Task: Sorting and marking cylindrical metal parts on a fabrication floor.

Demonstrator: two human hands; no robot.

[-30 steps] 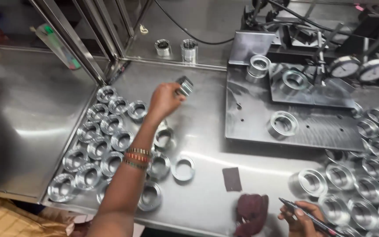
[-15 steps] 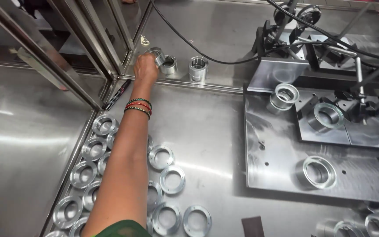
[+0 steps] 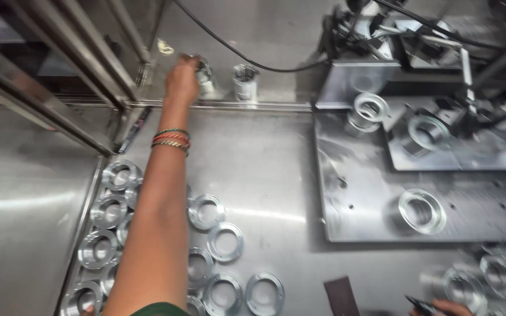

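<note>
My left hand (image 3: 181,79) is stretched to the far side of the steel table (image 3: 270,169), fingers closed on a small metal ring (image 3: 205,69) that sits atop a short stack of the same parts. Just right of it stands a second short metal stack (image 3: 245,81). Coloured bangles (image 3: 171,140) circle my left wrist. Only the fingers of my right hand (image 3: 449,307) show at the bottom edge, gripping a dark pen-like tool (image 3: 420,303).
Several flat metal rings (image 3: 215,234) lie in rows under my left forearm. On the right, a steel fixture plate (image 3: 370,205) carries rings (image 3: 421,210) beside gauges and clamps. More rings (image 3: 499,275) lie bottom right, near a dark patch (image 3: 341,295). Metal frame bars (image 3: 60,111) stand left.
My left hand carried a ring from above the rows to the back stack and now rests on it. The view has shifted forward, leaving my right hand at the bottom edge.
</note>
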